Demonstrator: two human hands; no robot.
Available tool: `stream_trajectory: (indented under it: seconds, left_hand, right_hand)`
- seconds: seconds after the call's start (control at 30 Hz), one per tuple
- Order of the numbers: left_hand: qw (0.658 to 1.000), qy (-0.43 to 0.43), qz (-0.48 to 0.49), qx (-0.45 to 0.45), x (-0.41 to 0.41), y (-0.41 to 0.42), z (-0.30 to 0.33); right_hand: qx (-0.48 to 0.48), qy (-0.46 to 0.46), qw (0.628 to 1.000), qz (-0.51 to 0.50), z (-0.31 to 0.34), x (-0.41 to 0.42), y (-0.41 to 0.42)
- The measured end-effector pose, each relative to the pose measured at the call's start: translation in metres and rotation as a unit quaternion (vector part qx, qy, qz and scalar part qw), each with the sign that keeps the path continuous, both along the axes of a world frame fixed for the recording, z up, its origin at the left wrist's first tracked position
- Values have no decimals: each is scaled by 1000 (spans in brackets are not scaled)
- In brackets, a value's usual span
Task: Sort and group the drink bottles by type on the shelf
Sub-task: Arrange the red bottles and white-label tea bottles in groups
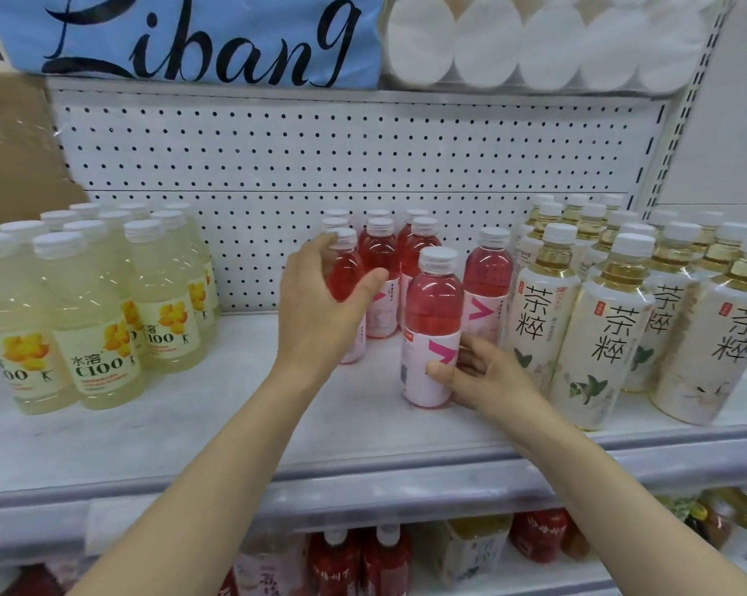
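- A person's left hand [320,294] curls around the upper part of a red drink bottle [346,290] at the front left of the red group, fingers reaching its white cap and thumb across its shoulder.
- The right hand [477,372] grips the pink label of another red bottle [432,326], thumb across the front and fingers behind; this bottle stands upright on the white shelf [234,415], forward of the rest.
- The remaining red bottles [406,260] stand in rows at the shelf's middle, back against the pegboard panel [320,157].
- A cluster of pale yellow lemon drinks [100,303] fills the left side, well apart from the red group.
- Tea bottles [612,320] with cream labels crowd the right side, just beside the red ones.
- Above, a blue package [191,36] with black lettering sits next to packed white rolls [543,40].
- Below, a lower shelf [449,569] holds more red and yellow drinks, partly hidden.
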State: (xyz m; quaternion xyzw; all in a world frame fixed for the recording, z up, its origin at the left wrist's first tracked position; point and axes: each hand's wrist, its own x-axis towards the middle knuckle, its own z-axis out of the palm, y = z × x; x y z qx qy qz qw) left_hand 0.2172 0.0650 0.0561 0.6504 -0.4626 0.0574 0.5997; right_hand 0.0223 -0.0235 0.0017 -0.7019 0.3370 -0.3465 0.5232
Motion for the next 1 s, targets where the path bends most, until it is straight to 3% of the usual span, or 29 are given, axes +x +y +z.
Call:
stream_trajectory:
  seconds: [0.1, 0.2, 0.3, 0.4, 0.53, 0.73, 0.83, 0.9, 1.0]
  left_hand:
    - [987, 49, -126, 86, -17, 5, -4]
    - [981, 74, -150, 96, -9, 4, -16]
    - [986, 72, -124, 82, 4, 11, -18]
    - [989, 83, -94, 76, 17, 17, -20]
    - [988, 108, -83, 75, 37, 23, -20]
    - [985, 128, -105, 55, 40, 26, -37]
    - [983, 137, -111, 48, 39, 25, -46]
    - [984, 132, -109, 46, 39, 24, -47]
    - [984, 137, -110, 39, 40, 23, -49]
  right_hand:
    - [11, 8, 998, 55, 3, 18, 2]
    - [-43, 34, 994, 90, 8, 27, 3]
    - [-213, 34, 975, -44, 25, 28, -4]
    - [-289, 37, 945, -146, 47, 35, -12]
    - [-293, 89, 925, -224, 65, 51, -34]
    - [-154, 66, 951, -258, 77, 57, -55]
    - [-200, 125, 930, -282, 78, 57, -54]
    - [-229, 133, 928, -260, 76, 58, -53]
    - [-209, 49, 960, -180, 69, 60, -48]
